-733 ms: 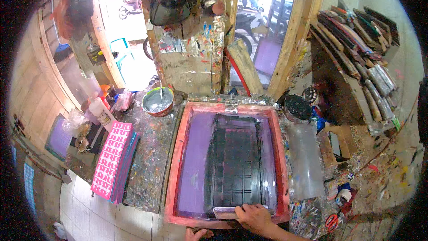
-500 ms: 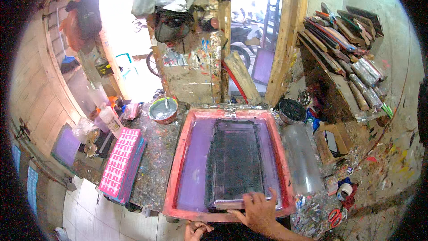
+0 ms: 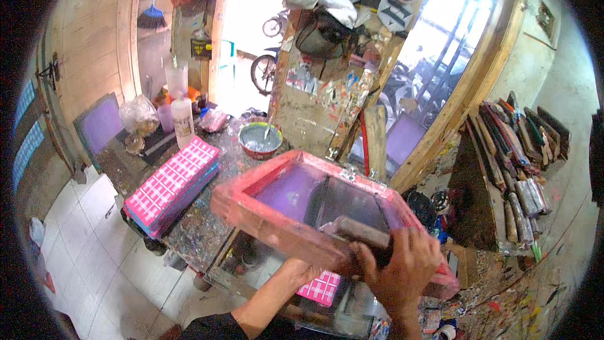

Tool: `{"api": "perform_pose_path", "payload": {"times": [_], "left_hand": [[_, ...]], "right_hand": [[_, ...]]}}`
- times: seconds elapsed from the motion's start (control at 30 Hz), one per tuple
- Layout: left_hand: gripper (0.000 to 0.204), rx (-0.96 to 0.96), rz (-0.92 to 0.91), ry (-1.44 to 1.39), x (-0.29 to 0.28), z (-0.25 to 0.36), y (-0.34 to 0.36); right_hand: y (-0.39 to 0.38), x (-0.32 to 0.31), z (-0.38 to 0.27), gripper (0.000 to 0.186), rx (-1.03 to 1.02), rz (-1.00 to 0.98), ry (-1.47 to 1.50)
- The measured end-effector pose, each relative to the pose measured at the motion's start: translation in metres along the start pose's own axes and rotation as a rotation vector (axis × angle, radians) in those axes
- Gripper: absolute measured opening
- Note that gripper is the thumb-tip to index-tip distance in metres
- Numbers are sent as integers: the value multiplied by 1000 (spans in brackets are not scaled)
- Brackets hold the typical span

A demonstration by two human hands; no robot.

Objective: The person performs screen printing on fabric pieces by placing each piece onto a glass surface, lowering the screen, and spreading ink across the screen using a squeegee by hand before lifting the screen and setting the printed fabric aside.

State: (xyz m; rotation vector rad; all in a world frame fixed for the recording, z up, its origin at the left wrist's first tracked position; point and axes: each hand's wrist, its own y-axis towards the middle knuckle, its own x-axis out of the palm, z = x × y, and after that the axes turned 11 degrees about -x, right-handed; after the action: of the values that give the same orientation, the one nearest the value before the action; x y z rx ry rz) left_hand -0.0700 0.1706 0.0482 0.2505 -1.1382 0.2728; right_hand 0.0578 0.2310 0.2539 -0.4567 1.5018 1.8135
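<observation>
A red wooden screen-printing frame [image 3: 270,230] is tilted up, its near edge raised off the table. Its purple mesh [image 3: 283,190] carries a dark inked panel. My right hand [image 3: 406,264] is closed round a squeegee [image 3: 362,232] lying inside the frame's near side, its fingers also close to the frame's near rail. My left hand [image 3: 303,272] reaches in below the raised frame, and its fingers are mostly hidden. Right by it, under the frame, lies a pink piece with a white grid pattern [image 3: 321,288]; whether the hand touches it is unclear.
To the left lies a stack of pink-and-white patterned pieces [image 3: 173,179]. Behind it are a clear bottle [image 3: 182,119] and a bowl of grey paint [image 3: 261,138] with a stirrer. A black tub [image 3: 420,206] stands past the frame's right side. Several squeegees [image 3: 503,145] fill a shelf at right.
The frame, flat before, now has its near edge lifted, the right hand rising with it on the squeegee. My left hand has moved from the frame's front edge to underneath. The view has turned.
</observation>
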Motion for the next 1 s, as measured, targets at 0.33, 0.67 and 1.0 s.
{"api": "perform_pose_path", "payload": {"times": [0.33,0.67,1.0], "left_hand": [[16,239,902,1815,-119,79,-117],[24,278,1275,2171,1,369,-242],[37,215,278,2344,-126,50,-155]], "right_hand": [[84,-3,46,51,40,-35,-30],[153,0,105,71,125,34,-20],[183,6,130,65,151,-188,23]]}}
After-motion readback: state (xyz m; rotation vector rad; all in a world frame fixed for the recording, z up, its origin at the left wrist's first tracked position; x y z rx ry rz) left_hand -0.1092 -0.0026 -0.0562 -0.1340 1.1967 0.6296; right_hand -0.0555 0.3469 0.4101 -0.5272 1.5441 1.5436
